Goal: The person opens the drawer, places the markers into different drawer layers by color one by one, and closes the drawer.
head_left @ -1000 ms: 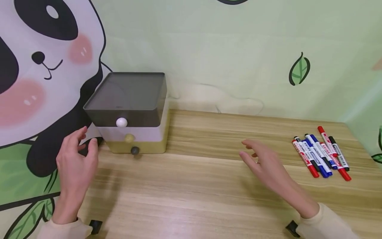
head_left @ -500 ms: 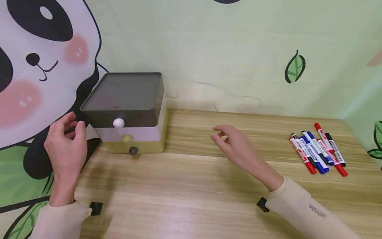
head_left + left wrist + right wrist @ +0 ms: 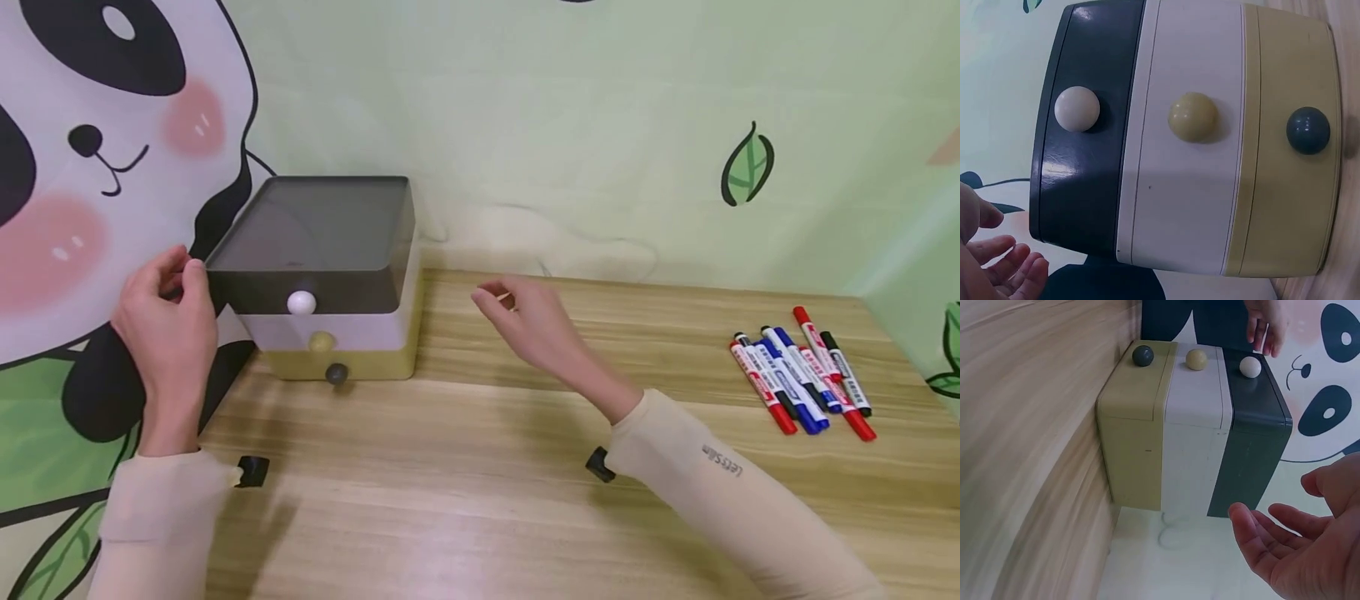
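Note:
A three-tier drawer box point(image 3: 315, 225) stands on the table at the left, its drawers dark grey, white and mustard from top to bottom. Each drawer front bears a round knob; the white knob point(image 3: 1077, 109) is on the top one, and all the drawers are closed. My left hand point(image 3: 167, 333) is raised beside the box's left front corner, fingers loosely bent and holding nothing. To the right of the box, my right hand point(image 3: 532, 325) hovers over the table; in the right wrist view its relaxed fingers point(image 3: 1250, 540) are apart from the box and hold nothing.
Several red, blue and black markers point(image 3: 802, 371) lie in a loose pile at the right of the wooden table point(image 3: 450, 467). A green wall cloth point(image 3: 562, 150) with a panda print rises behind the table and along its left.
My right hand has moved left across the table, from near the markers toward the box. My left hand has moved up and slightly left, closer to the box's top.

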### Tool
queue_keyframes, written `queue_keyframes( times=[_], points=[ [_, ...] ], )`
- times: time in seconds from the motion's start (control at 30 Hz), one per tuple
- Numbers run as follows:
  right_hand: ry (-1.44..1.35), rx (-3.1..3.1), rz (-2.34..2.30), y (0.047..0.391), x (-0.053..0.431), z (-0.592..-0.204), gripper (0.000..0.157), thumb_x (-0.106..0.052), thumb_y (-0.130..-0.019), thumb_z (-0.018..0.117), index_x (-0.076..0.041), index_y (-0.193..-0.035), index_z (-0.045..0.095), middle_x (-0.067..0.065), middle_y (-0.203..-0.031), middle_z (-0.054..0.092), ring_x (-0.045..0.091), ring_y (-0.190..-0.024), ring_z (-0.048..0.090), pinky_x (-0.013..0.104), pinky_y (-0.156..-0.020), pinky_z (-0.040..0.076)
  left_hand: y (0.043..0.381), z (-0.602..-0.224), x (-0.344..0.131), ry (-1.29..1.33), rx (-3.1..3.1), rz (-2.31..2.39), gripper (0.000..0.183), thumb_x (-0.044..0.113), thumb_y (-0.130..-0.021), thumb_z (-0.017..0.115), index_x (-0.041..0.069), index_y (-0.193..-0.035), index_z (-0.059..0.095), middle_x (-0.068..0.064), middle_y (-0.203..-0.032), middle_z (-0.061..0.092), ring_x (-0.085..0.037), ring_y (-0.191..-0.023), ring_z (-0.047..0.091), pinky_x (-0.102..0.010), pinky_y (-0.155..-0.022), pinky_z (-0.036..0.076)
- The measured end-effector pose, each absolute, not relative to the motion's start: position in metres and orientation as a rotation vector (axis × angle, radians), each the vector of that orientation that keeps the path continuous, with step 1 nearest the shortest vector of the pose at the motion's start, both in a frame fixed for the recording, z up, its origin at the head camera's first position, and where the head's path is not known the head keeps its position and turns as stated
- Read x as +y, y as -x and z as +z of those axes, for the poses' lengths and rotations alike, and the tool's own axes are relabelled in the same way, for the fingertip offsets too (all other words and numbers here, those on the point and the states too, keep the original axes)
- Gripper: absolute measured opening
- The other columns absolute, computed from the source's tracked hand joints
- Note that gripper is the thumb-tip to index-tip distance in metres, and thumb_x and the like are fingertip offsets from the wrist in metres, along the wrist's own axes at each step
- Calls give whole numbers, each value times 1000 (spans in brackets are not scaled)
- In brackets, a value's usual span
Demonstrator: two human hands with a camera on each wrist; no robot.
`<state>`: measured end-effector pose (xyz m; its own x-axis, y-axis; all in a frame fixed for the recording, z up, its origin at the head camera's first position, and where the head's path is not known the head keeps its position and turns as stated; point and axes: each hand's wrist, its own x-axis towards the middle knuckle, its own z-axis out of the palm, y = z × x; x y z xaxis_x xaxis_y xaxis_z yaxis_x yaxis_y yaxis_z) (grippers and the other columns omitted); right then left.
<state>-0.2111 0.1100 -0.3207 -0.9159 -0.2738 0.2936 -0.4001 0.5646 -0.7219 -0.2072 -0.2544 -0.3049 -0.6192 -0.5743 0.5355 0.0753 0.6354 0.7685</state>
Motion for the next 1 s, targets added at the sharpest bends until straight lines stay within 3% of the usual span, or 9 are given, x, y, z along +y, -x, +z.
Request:
queue_keyframes(
  times=[0.2, 0.37, 0.63, 0.8, 1.0],
  points=[
    [-579, -2625, 1310, 227, 94, -314, 34, -28, -106, 57, -3, -124, 72, 7, -110, 74, 20, -92, 70, 35, -80, 57, 218, -299, -255, -466, -2096, -1041, 42, 39, -101, 57, 12, -128, 75, -8, -121, 74, -5, -98, 63, -25, -102, 43],
    [-576, -2581, 1400, 241, 76, -309, 29, -24, -105, 59, -3, -119, 73, 6, -98, 73, 17, -77, 69, 31, -67, 55, 223, -297, -254, -532, -2160, -1103, 47, 46, -101, 55, 14, -129, 75, -8, -125, 73, -8, -101, 61, -24, -99, 43],
    [-526, -2539, 1571, 257, 44, -296, 27, -26, -106, 59, -3, -114, 72, 8, -80, 67, 20, -67, 64, 27, -61, 51, 229, -299, -253, -587, -2154, -1161, 45, 46, -100, 54, 16, -122, 79, 4, -105, 74, -9, -102, 57, -23, -93, 42],
    [-503, -2516, 1603, 261, 27, -292, 30, -28, -105, 61, -2, -115, 72, 11, -85, 69, 18, -65, 66, 25, -60, 49, 231, -299, -254, -603, -2134, -1180, 44, 44, -99, 54, 15, -120, 80, 9, -99, 72, -8, -101, 58, -21, -90, 42],
    [-468, -2521, 1643, 263, 14, -293, 32, -30, -105, 62, -2, -116, 70, 7, -87, 70, 31, -75, 71, 26, -60, 51, 232, -301, -254, -627, -2099, -1226, 42, 43, -99, 56, 15, -118, 80, 12, -95, 71, -7, -97, 57, -20, -87, 42]
  ],
)
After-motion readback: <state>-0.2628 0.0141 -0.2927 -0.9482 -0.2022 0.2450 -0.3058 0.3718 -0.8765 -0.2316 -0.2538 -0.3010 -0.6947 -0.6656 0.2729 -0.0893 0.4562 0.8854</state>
